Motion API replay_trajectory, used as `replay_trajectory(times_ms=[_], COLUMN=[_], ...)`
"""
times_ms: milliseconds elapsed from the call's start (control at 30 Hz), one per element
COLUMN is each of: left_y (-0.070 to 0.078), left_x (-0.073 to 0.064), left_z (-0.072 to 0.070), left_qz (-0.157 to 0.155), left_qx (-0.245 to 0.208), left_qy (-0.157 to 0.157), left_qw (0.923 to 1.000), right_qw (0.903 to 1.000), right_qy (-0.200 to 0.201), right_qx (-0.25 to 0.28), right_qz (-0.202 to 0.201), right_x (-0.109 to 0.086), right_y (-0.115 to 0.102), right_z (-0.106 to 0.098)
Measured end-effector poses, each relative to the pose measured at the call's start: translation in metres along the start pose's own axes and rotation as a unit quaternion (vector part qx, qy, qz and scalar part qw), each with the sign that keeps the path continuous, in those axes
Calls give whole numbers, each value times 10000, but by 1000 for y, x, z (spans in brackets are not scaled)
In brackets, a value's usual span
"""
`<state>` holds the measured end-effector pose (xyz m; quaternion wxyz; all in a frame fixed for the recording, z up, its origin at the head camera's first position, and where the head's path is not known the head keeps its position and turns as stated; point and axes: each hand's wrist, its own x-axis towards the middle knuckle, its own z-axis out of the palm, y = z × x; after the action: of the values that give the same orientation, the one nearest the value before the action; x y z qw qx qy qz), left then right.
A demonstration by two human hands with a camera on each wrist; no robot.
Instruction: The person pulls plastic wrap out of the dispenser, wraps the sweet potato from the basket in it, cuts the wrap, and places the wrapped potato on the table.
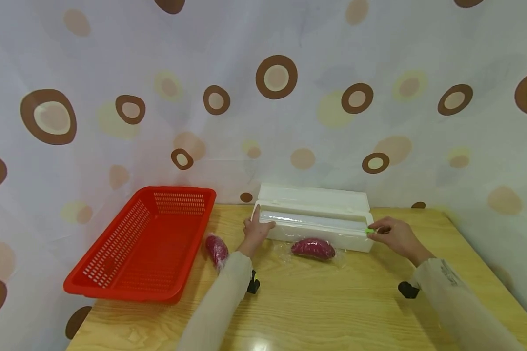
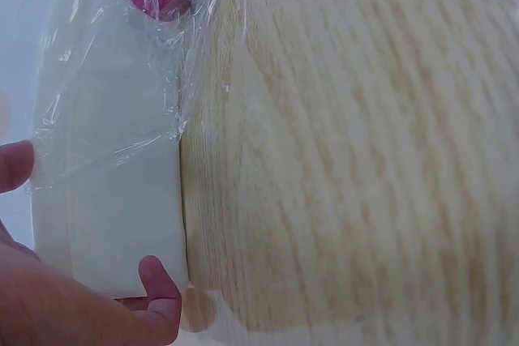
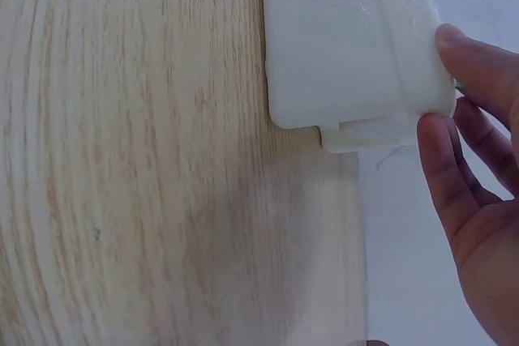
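Note:
A long white cling film dispenser box (image 1: 351, 241) stands at the back of the table with its lid (image 1: 314, 197) raised and a roll of film (image 1: 312, 220) inside. My left hand (image 1: 254, 233) grips the box's left end; the left wrist view has its thumb and fingers around that end. At the right end, my right hand (image 1: 396, 237) pinches a small green slider (image 1: 369, 230) on the front edge, mostly hidden by the fingers in the right wrist view. Clear film hangs over the box front. Against it lies a reddish-purple, long rounded vegetable (image 1: 313, 248) in film.
A second film-wrapped purple vegetable (image 1: 217, 249) lies left of my left forearm. Beside it stands a red plastic basket (image 1: 189, 273) with slotted walls. A patterned curtain (image 1: 290, 122) hangs directly behind the wooden table (image 1: 325, 302).

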<state>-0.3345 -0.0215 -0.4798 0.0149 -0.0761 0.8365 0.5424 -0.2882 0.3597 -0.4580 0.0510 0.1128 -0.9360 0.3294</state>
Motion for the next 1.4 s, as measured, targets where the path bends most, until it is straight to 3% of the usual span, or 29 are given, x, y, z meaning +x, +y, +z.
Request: replay_trajectory(times_ms=[233, 400, 567, 667, 767, 833, 933, 967, 1033, 1067, 1133, 1200, 1267, 1400], left_y=[3, 6, 9, 11, 16, 23, 36, 40, 45, 45, 44, 41, 37, 29], left_x=[-2, -2, -7, -11, -13, -17, -27, -31, -40, -43, -50, -54, -57, -58], left_z=[2, 2, -4, -9, -15, -17, -14, -10, -1, 4, 16, 26, 35, 45], left_qz=[39, 60, 152, 531, 1111, 1522, 2256, 2522, 3105, 3391, 3732, 3889, 3832, 3615], left_qx=[19, 76, 627, 1174, 1614, 1924, 2618, 2927, 3535, 3784, 4121, 4324, 4381, 4423], left_qy=[-29, -88, -222, -90, 175, 288, 258, 156, -193, -426, -955, -1356, -1611, -1717], left_qw=[10000, 9999, 9977, 9916, 9805, 9690, 9380, 9222, 8822, 8602, 8257, 8022, 7971, 8026], right_qw=[9999, 9986, 9970, 9948, 9913, 9867, 9709, 9643, 9548, 9532, 9557, 9605, 9646, 9690], right_qy=[-27, 169, 198, 148, 218, 483, 1146, 1317, 1418, 1343, 999, 620, 289, -110], right_qx=[-144, -493, -707, -944, -1201, -1400, -1657, -1719, -1779, -1768, -1704, -1637, -1585, -1562], right_qz=[13, -114, -252, -356, -492, -665, -1298, -1526, -1915, -2054, -2183, -2163, -2087, -1911], right_x=[0, -2, -8, -12, -16, -19, -23, -24, -26, -26, -26, -25, -24, -23], right_y=[-3, -3, -7, -10, -15, -21, -31, -35, -44, -49, -58, -67, -74, -79], right_z=[-2, 2, 5, 7, 9, 12, 18, 21, 28, 31, 40, 48, 56, 69])
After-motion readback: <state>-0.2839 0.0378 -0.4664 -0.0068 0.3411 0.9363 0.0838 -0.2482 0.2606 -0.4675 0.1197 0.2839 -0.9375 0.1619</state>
